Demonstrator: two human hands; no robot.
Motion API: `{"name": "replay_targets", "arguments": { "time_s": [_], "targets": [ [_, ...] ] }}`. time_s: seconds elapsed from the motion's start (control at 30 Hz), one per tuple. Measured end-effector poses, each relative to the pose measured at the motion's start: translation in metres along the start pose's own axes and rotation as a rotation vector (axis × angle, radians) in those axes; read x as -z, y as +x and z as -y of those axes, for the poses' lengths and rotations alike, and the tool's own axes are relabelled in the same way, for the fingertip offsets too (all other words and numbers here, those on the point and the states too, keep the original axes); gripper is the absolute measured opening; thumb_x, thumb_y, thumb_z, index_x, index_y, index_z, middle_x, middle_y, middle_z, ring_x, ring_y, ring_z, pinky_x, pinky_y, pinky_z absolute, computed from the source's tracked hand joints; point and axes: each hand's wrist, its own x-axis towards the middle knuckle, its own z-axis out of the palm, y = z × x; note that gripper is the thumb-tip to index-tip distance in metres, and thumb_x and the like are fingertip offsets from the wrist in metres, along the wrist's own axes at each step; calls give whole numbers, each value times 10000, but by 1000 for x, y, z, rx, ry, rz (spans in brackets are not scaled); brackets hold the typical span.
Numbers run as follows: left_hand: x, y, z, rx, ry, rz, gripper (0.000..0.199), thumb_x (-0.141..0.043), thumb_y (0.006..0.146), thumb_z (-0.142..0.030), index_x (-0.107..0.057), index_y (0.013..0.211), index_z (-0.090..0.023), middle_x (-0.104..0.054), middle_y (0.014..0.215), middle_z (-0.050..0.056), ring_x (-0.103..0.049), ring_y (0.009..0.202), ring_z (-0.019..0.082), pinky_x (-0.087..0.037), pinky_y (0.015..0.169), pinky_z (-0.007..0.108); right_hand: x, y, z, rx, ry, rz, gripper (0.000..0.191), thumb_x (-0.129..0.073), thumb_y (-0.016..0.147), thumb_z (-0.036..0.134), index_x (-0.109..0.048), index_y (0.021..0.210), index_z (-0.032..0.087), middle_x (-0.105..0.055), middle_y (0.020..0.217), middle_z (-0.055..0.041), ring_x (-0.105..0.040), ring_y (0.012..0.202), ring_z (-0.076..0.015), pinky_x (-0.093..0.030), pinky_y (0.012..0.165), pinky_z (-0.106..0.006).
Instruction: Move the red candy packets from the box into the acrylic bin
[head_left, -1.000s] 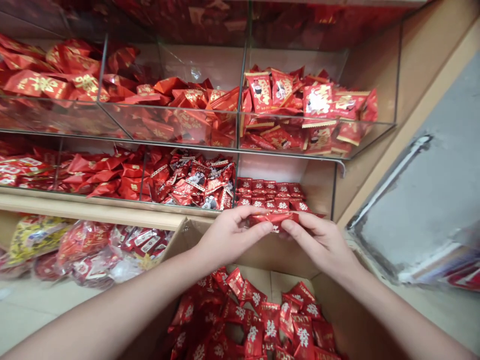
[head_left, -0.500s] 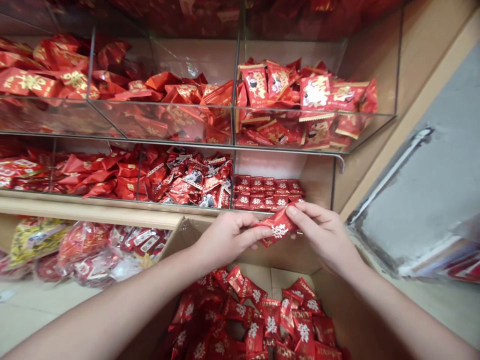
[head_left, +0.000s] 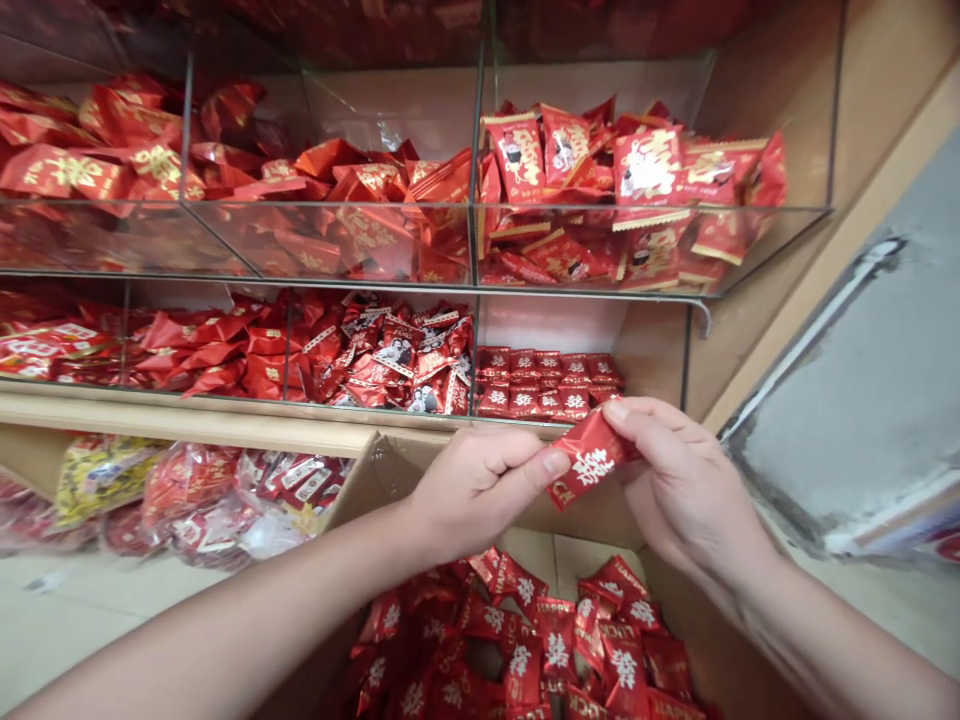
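Note:
Between my two hands is a red wrapped candy (head_left: 590,462) with a white double-happiness character, tilted up to the right. My left hand (head_left: 487,485) pinches its lower left end, thumb on top. At the upper right end, my right hand (head_left: 679,480) grips it between thumb and fingers. Below them stands an open cardboard box (head_left: 394,470) holding many loose red candies (head_left: 556,640) of the same look. Just beyond my hands, a shelf compartment holds neat rows of matching candies (head_left: 551,383).
Clear dividers (head_left: 475,240) split the shelves into bins of red packets (head_left: 375,220). Larger red packets (head_left: 645,165) fill the upper right bin. Bagged sweets (head_left: 187,490) lie under the shelf at left. A wooden side panel (head_left: 795,240) and grey wall (head_left: 885,350) border the right.
Both hands and the candy sit slightly further right and nearer in view. The candy is now flatter, its printed face more fully shown. Both hands still hold it.

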Motion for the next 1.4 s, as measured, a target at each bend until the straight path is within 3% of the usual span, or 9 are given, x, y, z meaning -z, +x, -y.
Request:
{"name": "replay_targets", "arguments": {
  "time_s": [0.17, 0.33, 0.43, 0.67, 0.83, 1.03, 1.2, 1.3, 1.4],
  "targets": [
    [-5, -2, 0, -16, 10, -20, 376, -385, 855, -281, -398, 502, -153, -324, 515, -39, -327, 501, 71, -271, 500, 211, 10, 4, 0, -10, -78, 51, 112, -601, 704, 259, -602, 615, 190, -535, 558, 24, -459, 504, -94, -392, 490, -225],
    [-9, -9, 0, 125, -92, 76, 269, -417, 835, -350, -544, 703, -153, -447, 603, -32, -378, 552, 78, -302, 517, 200, 18, -2, -4, 284, -536, 288, 77, -592, 739, 245, -636, 686, 210, -600, 655, 4, -519, 599, -114, -422, 562, -230],
    [-12, -10, 4, 174, -208, 107, 255, -424, 830, -322, -562, 709, -144, -493, 622, -20, -425, 592, 91, -347, 569, 206, 14, -8, -6, 352, -625, 355, 66, -593, 738, 232, -634, 693, 205, -611, 692, -9, -542, 637, -126, -443, 573, -234],
    [-15, -5, 14, 376, -638, 4, 213, -505, 781, -323, -596, 797, -131, -592, 726, 16, -498, 604, 88, -413, 548, 192, 4, -9, -9, -52, -320, 306, 163, -639, 694, 324, -588, 745, 178, -597, 683, 2, -532, 587, -97, -470, 542, -215],
    [-16, -3, 9, 441, -714, 10, 235, -498, 792, -326, -623, 785, -127, -612, 701, 17, -501, 545, 68, -413, 503, 172, 3, -8, -11, -155, -205, 235, 215, -650, 685, 333, -551, 611, 156, -545, 592, 14, -467, 529, -74, -420, 511, -195],
    [-20, -5, 7, 425, -692, -44, 222, -494, 799, -317, -635, 801, -146, -613, 659, 5, -524, 566, 84, -415, 502, 179, 2, -12, -18, -220, -169, 297, 217, -619, 702, 379, -566, 739, 173, -549, 665, 3, -491, 578, -101, -425, 526, -222],
    [-24, -6, 10, 389, -711, -56, 287, -444, 817, -384, -598, 866, -147, -628, 757, 30, -573, 682, 120, -440, 589, 215, 8, -7, -12, -168, -323, 277, 271, -627, 681, 405, -543, 617, 156, -534, 553, 21, -445, 484, -76, -376, 466, -201],
    [-27, -6, 11, 534, -739, -20, 353, -381, 827, -441, -468, 1032, -168, -615, 742, 30, -571, 552, 107, -390, 448, 192, 10, 20, 3, -38, -411, 215, 277, -609, 703, 390, -527, 594, 149, -510, 502, 28, -435, 451, -68, -363, 442, -197],
    [-32, -9, 11, 596, -670, 121, 332, -419, 813, -373, -403, 1074, -169, -592, 704, 11, -526, 472, 81, -337, 410, 170, -1, 64, 12, -11, -535, 121, 187, -597, 731, 295, -510, 647, 153, -473, 497, 53, -413, 413, -50, -354, 405, -180]
  ]
}}
